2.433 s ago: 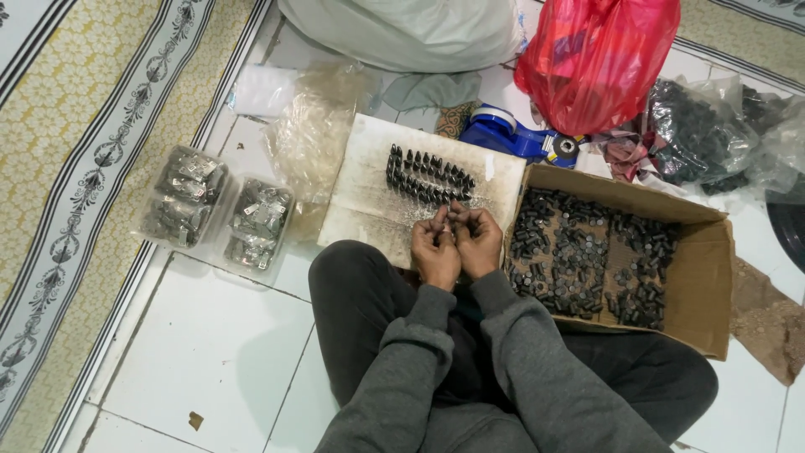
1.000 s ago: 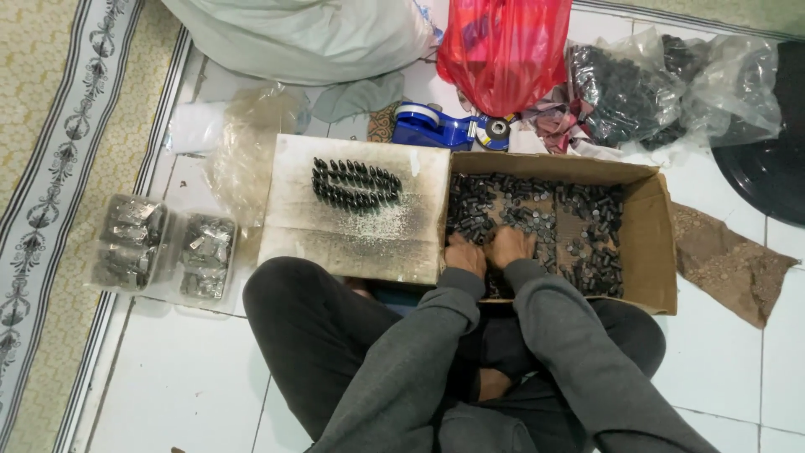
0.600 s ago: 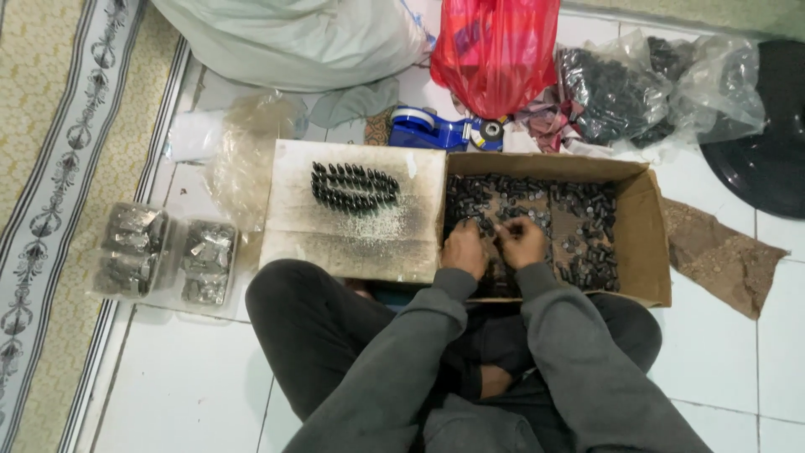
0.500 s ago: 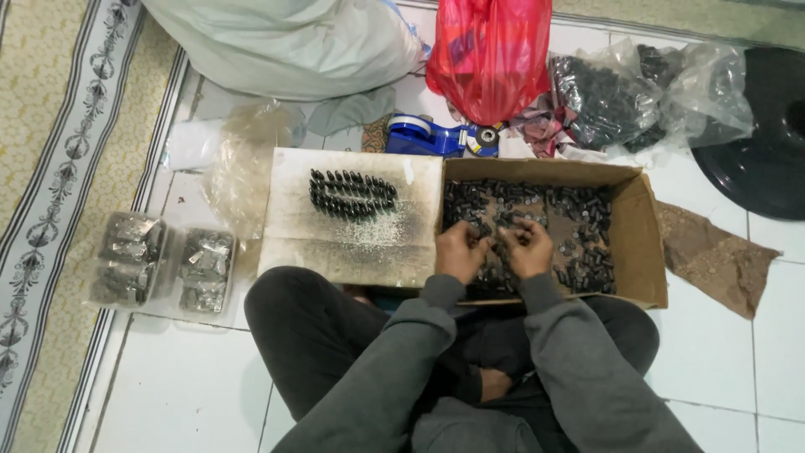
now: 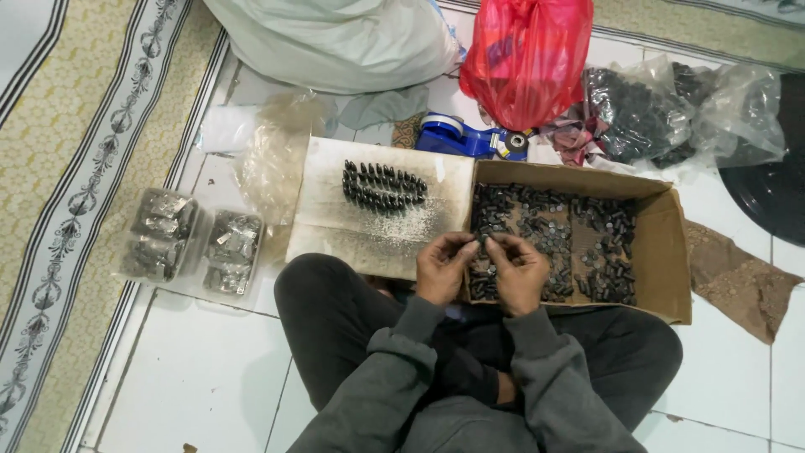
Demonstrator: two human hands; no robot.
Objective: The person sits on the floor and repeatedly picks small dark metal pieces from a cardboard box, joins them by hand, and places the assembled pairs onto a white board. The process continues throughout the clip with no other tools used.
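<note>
Cardboard box (image 5: pixel 662 252) of small dark parts (image 5: pixel 579 243) lay before me; my left hand (image 5: pixel 443 268) and right hand (image 5: pixel 518 273) fingers pinched one part (image 5: pixel 481 241) together.

tiled floor (image 5: pixel 201 369) | cardboard box (image 5: pixel 667 252) | red bag (image 5: pixel 524 59) | rug (image 5: pixel 75 126)

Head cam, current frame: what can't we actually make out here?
- Whatever is pinched between the left hand and right hand: too small, covered by fingertips; each grip unclear.
- Small dark parts in the cardboard box: too small to tell their shape.
- Contents of the red bag: opaque, top cut by the frame edge.
- Black round object: cut off by the right edge.
- Clear packs: contents blurred by glare.
</note>
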